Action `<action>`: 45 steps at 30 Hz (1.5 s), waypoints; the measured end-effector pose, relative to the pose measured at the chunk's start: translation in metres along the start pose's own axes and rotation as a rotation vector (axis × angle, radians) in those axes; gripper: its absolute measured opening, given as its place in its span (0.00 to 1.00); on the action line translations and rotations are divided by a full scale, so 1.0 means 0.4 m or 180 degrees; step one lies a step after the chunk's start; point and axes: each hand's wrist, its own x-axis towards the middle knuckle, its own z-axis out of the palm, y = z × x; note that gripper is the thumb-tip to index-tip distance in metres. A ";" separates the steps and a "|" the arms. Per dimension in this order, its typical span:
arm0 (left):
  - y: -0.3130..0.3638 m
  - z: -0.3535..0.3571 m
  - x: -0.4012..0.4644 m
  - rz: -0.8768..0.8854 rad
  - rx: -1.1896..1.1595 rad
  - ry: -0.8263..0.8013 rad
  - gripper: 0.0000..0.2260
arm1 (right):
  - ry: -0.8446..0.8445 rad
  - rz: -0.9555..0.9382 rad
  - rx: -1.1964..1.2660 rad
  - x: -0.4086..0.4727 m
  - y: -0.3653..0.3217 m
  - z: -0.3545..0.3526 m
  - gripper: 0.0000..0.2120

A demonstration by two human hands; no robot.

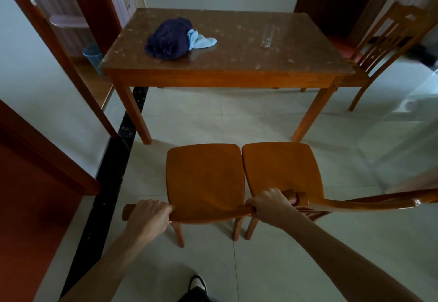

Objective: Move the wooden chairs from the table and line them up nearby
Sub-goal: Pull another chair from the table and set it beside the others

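Two wooden chairs stand side by side on the tiled floor in front of the table [227,78], seats touching. Both my hands grip the top rail of the left chair [205,178]: my left hand [150,216] at the rail's left end, my right hand [270,204] at its right end. The right chair [282,166] has its curved top rail running off to the right, just beside my right hand. A third wooden chair [388,40] stands at the table's right end, its back toward me.
On the table lie a dark blue cloth with a light blue cloth [173,38] and a clear glass [267,36]. A blue basket [92,57] sits on the floor at the left. Wooden door frames [47,40] flank the left side. My shoe [198,285] shows at the bottom.
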 end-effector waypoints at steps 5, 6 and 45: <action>0.002 0.006 -0.001 -0.0042 -0.0098 0.0087 0.08 | -0.0051 0.0090 -0.0030 -0.003 -0.005 0.000 0.12; -0.003 0.008 -0.002 -0.0049 -0.0146 0.0075 0.07 | -0.0090 0.0112 -0.0061 -0.002 -0.009 0.001 0.12; 0.486 -0.315 0.276 0.1560 -0.2573 -0.0873 0.12 | 0.1722 0.1840 0.2643 -0.491 0.149 -0.185 0.18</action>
